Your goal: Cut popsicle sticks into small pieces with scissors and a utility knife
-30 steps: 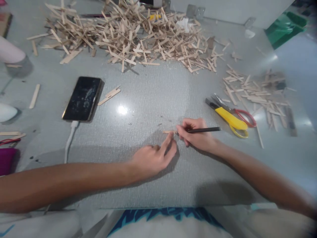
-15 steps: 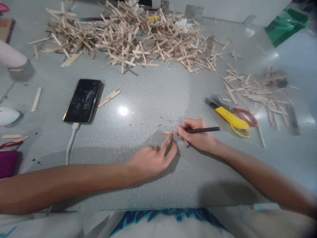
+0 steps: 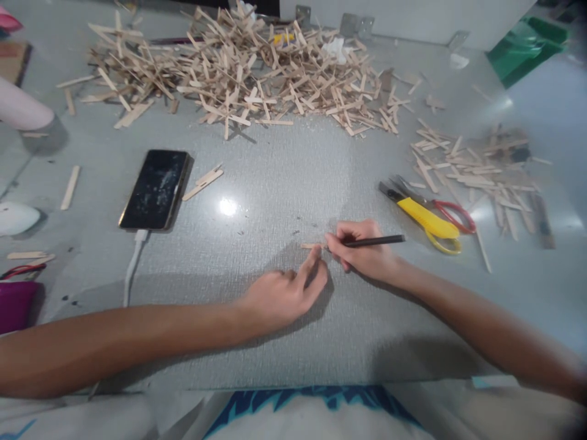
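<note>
Left hand [image 3: 284, 293]: while little has shifted, presses a craft stick [image 3: 309, 246], not gripping.
Right hand [image 3: 364, 253]: grasps pen or pencil [image 3: 380, 241] at stick's right end.
Work: seemingly steady.

Cool, moderate light; round glare [image 3: 228, 206] on tabletop [image 3: 275, 177]; soft shadow around left hand [image 3: 282, 296]; right edge blurred, stretched.

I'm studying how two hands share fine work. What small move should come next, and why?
Probably a short stroke with the dark pen: the right hand holds its tip close to the wooden stick, while a left hand fingertip rests there, seemingly steadying it.
</note>
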Available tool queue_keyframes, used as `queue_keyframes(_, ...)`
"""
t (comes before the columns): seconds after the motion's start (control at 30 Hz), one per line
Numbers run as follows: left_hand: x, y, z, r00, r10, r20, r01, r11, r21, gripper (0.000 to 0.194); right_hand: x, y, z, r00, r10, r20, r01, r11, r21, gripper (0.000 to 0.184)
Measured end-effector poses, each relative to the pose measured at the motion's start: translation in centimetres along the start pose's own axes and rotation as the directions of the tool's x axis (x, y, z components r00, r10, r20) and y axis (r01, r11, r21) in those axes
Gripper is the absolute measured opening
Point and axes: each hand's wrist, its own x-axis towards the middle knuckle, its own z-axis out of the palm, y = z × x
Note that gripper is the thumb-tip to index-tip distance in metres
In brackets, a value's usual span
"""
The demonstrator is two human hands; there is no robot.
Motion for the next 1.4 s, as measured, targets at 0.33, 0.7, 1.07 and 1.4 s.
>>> queue_keyframes(0.33, -0.23, -0.09, 0.77, 0.997, -0.005, -0.082, 0.008, 0.999, 0.046, 0.035, 0.07, 0.28, -0.10, 1.000, 0.002, 0.001, -0.002, 0.998, 0.056, 0.050)
queue_keyframes(0.7, -0.12, -0.17, 0.93, 0.993, -0.008, -0.115, 0.014, 0.998, 0.058, 0.031, 0.09, 0.23, -0.04, 1.000, 0.014, -0.012, -0.013, 0.998, 0.065, 0.049)
queue_keyframes(1.07, -0.06, -0.28, 0.92, 0.990, -0.006, -0.138, 0.009, 1.000, 0.024, 0.031, 0.17, 0.38, 0.10, 1.000, 0.000, -0.023, 0.002, 0.997, 0.080, 0.050)
queue_keyframes(1.4, -0.03, -0.30, 0.58, 0.994, -0.004, -0.105, 0.006, 1.000, 0.021, 0.033, 0.15, -0.13, -0.13, 1.000, -0.004, -0.012, 0.005, 0.998, 0.067, 0.046)
